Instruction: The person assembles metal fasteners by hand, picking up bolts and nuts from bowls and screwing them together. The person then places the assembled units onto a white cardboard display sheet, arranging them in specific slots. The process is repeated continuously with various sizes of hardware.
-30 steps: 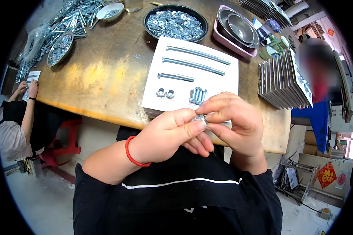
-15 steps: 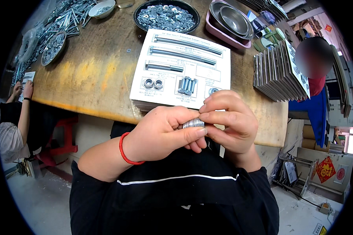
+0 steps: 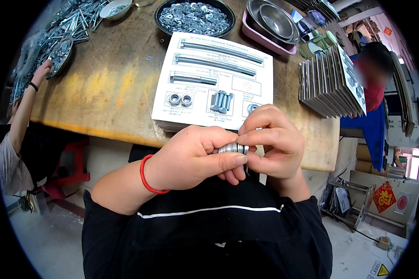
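Close in, the left hand (image 3: 195, 151) clamps a stack of metal washers (image 3: 231, 148) between thumb and fingers; the right hand (image 3: 277, 146) meets its end, whether pinching I can't tell. A loosened thumb could spill them toward the printed board (image 3: 165, 111) beyond.

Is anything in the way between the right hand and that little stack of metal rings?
Nothing visible. The left hand holds the stack of metal rings, and the right hand is right up at the stack's right-hand end. The printed sheet lies beyond the hands, not between them.
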A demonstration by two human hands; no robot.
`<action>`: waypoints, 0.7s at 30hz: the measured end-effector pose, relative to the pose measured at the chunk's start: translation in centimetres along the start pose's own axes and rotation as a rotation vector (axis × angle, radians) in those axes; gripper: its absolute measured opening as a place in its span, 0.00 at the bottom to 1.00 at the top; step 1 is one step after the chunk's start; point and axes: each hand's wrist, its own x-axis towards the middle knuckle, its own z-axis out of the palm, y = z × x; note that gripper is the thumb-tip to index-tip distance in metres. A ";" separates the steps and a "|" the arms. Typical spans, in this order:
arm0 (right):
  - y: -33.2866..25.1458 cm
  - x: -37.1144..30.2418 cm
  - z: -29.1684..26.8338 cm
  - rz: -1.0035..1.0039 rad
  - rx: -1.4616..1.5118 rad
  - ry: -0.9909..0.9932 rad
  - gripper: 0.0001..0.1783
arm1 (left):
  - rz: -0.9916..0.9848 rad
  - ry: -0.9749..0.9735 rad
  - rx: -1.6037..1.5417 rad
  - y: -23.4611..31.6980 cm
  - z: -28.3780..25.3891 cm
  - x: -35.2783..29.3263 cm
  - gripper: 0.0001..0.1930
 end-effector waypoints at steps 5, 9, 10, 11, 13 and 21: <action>0.9 0.5 0.1 0.030 0.104 0.003 0.14 | 0.006 -0.050 -0.052 -0.2 -0.9 0.3 0.14; 1.1 1.3 0.1 0.067 0.166 -0.019 0.14 | 0.020 -0.081 -0.059 -0.2 -1.5 0.4 0.15; 1.1 1.5 0.0 0.079 0.185 -0.029 0.13 | 0.021 -0.089 -0.059 -0.1 -1.6 0.4 0.15; 1.3 1.8 -0.3 0.109 0.191 -0.016 0.13 | 0.009 -0.079 -0.056 0.0 -1.7 0.3 0.15; 1.8 2.8 -1.1 0.162 0.206 0.002 0.12 | -0.008 -0.053 -0.051 0.2 -1.7 0.0 0.14; 4.4 5.9 -1.4 0.514 -0.658 -0.176 0.10 | -0.047 -0.095 -0.026 0.5 -2.3 -0.3 0.14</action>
